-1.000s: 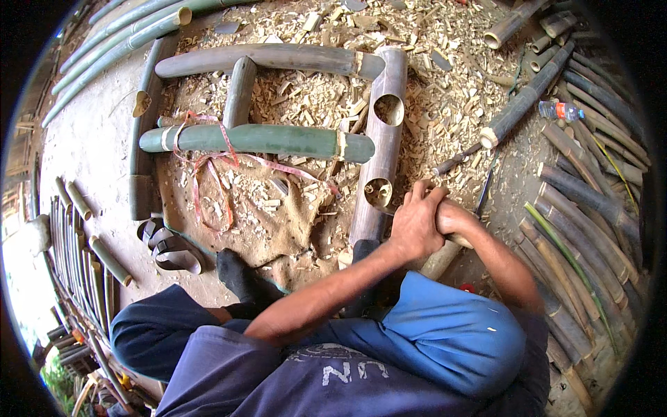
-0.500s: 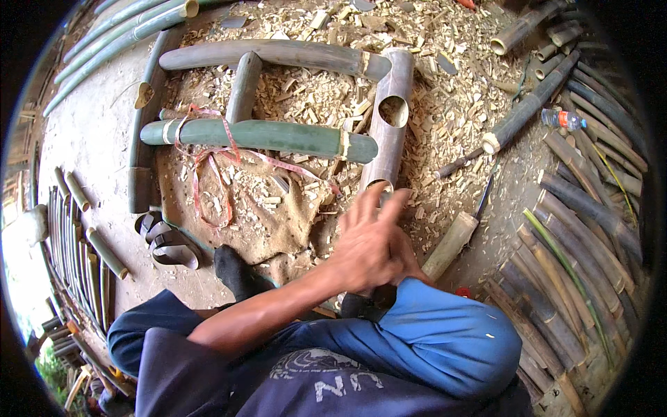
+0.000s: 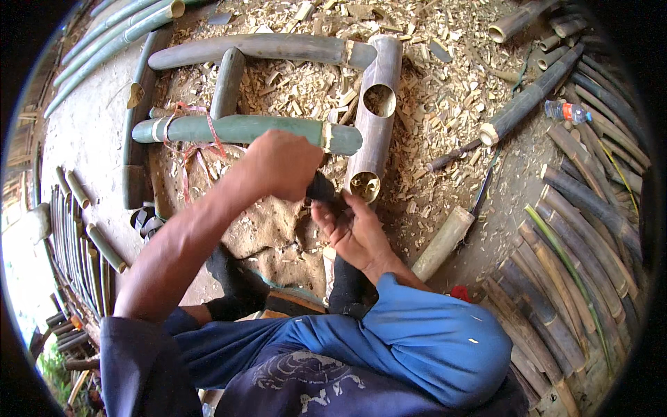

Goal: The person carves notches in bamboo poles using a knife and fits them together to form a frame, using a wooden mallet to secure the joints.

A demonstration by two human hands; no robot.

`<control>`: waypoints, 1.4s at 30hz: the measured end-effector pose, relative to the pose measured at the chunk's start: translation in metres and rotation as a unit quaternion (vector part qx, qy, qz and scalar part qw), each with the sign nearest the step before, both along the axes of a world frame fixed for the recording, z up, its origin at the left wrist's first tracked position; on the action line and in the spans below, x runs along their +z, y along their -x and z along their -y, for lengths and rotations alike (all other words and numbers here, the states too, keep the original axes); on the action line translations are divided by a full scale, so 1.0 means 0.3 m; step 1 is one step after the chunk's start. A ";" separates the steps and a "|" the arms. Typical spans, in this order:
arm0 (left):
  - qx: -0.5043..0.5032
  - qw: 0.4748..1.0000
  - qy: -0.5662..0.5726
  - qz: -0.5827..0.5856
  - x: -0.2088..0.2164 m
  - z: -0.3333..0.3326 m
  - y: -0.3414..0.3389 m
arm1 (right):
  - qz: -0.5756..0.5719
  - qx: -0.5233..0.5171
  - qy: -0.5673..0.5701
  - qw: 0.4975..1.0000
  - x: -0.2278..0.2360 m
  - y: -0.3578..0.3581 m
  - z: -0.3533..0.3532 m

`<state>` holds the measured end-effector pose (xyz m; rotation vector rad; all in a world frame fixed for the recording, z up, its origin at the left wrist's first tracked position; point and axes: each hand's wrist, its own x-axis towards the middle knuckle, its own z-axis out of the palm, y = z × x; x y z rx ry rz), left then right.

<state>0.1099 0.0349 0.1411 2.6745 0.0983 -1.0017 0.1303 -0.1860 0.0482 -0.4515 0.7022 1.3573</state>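
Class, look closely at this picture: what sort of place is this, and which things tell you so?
Probably a bamboo workshop: pale chips litter the ground, cut bamboo poles lie at the right, and a bamboo frame with round holes in one post lies before the person.

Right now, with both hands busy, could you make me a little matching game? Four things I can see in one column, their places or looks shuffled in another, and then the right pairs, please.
Things:
1. Bottle
2. Dark object
3. Grey bamboo post
4. Green bamboo tube

Places or looks:
A. Between the left hand and the right hand
B. Crossed by a pinkish ribbon
C. Toward the picture's right edge
D. Round holes cut in it

Pairs: 1-C; 2-A; 3-D; 4-B
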 end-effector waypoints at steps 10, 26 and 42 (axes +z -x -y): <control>0.342 0.872 0.298 -0.186 -0.173 0.202 0.247 | 0.130 0.275 0.157 0.940 0.001 -0.107 0.050; 0.573 0.778 0.259 -0.009 -0.269 0.540 0.429 | 0.363 0.423 0.174 0.812 -0.040 -0.112 0.085; 0.080 0.995 -0.035 0.052 0.029 0.339 0.056 | -0.258 -0.181 0.069 0.946 -0.093 -0.011 0.130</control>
